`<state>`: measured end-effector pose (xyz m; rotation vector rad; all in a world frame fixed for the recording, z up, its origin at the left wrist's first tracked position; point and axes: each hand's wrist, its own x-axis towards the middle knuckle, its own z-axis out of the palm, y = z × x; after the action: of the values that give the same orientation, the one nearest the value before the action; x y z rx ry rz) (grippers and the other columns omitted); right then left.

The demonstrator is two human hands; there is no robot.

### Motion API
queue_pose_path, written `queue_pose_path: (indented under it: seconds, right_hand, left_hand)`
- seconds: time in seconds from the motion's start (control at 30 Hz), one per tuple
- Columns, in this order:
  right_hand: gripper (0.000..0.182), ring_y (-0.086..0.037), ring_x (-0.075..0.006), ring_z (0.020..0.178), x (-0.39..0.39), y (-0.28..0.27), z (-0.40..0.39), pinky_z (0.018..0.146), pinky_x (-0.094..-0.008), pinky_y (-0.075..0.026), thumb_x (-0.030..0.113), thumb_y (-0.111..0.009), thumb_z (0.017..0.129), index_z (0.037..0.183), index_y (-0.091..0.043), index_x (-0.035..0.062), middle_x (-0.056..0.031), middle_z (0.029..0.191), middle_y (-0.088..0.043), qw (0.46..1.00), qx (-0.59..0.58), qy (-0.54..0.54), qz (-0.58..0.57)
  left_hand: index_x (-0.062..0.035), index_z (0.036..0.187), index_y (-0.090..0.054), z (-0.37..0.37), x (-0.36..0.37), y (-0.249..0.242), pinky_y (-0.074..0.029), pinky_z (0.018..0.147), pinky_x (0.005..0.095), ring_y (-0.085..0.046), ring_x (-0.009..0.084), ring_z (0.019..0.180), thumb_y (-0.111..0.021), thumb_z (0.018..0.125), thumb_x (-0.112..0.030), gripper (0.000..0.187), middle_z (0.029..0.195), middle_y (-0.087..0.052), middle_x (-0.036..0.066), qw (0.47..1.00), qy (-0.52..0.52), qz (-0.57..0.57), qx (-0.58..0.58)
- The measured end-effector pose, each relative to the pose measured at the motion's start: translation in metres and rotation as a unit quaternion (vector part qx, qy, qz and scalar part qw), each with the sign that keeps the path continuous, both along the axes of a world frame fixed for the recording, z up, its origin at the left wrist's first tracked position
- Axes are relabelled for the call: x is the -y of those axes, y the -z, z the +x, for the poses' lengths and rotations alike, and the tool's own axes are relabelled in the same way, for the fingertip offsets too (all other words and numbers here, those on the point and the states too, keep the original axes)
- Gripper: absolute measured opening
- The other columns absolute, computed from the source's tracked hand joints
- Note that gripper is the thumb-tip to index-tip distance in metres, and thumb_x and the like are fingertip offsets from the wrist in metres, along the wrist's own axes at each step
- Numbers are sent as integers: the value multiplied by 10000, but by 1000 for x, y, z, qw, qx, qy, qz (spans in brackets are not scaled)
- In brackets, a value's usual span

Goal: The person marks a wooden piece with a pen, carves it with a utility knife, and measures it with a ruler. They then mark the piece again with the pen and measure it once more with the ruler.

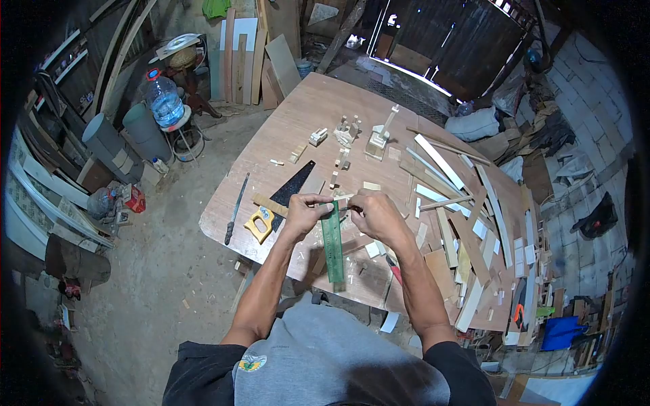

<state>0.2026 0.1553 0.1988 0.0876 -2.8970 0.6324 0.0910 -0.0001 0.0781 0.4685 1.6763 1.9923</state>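
Two hands: both meet over the near middle of the bench, fingers pinched together around a thin pale sliver of wood.
Workbench (284,135): a big brown board top, scuffed, running away from the person toward the dark doorway.
Offcuts (467,223): long pale strips and short boards heaped along the right side of the bench.
Handsaw (288,193): dark blade, yellow handle, lying flat just left of the hands.
Green ruler (332,243): a long green straightedge standing nearly on end beneath the hands, its lower end near the bench's front edge.
File (236,210): a slim dark tool at the left edge of the bench, well apart from the hands.
Left hand (306,210): closed down, thumb and fingertips gripping the top of the green ruler and the sliver's left end.
Right hand (374,211): curled shut, pinching the sliver's right end; what else it holds I cannot tell.
Small blocks (345,132): little wooden pieces clustered farther up the bench.
Wood sliver (342,198): held between the two hands, just above the green ruler's top.
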Motion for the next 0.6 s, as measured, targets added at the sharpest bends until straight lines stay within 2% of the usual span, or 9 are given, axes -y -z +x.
queue_pose_path:
  seconds: [0.13,0.2,0.23,0.3,0.37,0.43,0.53,0.6]
  right_hand:
    - [179,-659,-369,757,-11,2,-12,732,-450,-520,32,-644,771,923,-720,-25,-195,832,-663,999,10,-32,27]
    - [164,-661,-360,749,-14,-3,-18,714,-437,-521,28,-651,762,903,-711,-30,-195,830,-664,996,-81,-23,22]
    - [164,-661,-360,749,-15,-9,-19,714,-437,-521,28,-651,762,903,-711,-30,-195,830,-664,996,-81,-23,23]
    - [151,-660,-350,717,-13,-23,-16,682,-425,-521,19,-647,756,887,-702,-32,-192,820,-670,987,-162,20,-6]
    - [155,-659,-342,687,-14,-28,-8,657,-417,-519,35,-637,755,883,-696,-28,-188,781,-668,988,-151,20,-14]
    - [170,-664,-347,688,-14,-28,-2,660,-428,-525,61,-622,744,873,-701,-16,-189,755,-667,1000,-24,-14,-4]
    - [184,-671,-356,713,-10,-13,-3,675,-435,-532,85,-613,727,857,-709,-3,-193,751,-672,998,40,-25,39]
    - [184,-672,-362,720,-10,-8,-5,681,-439,-534,85,-610,720,849,-711,0,-196,757,-676,998,43,-23,34]
  left_hand:
    - [34,1005,-764,8,4,-9,-580,720,275,-692,147,768,-754,816,10,190,886,-746,120,995,28,-61,-76]
    - [23,992,-775,13,7,-15,-573,722,274,-688,138,770,-769,801,2,192,874,-752,114,990,44,-91,-96]
    - [23,992,-775,16,5,-13,-573,722,274,-688,138,770,-769,801,2,192,874,-752,114,990,45,-91,-96]
    - [1,964,-788,19,1,-2,-533,659,254,-655,106,722,-776,782,-28,184,834,-752,80,997,32,-46,-51]
    - [6,969,-786,14,1,9,-536,669,254,-660,109,730,-775,791,-27,182,831,-750,85,998,25,-28,-55]
    - [12,981,-781,10,5,4,-537,682,256,-665,115,740,-766,802,-21,183,839,-749,92,998,26,-42,-50]
    - [18,994,-775,10,6,1,-537,689,256,-667,117,747,-761,808,-15,190,852,-749,93,998,30,-35,-39]
    - [17,996,-774,10,4,0,-537,690,256,-667,118,749,-761,807,-14,191,859,-749,94,999,31,-26,-32]
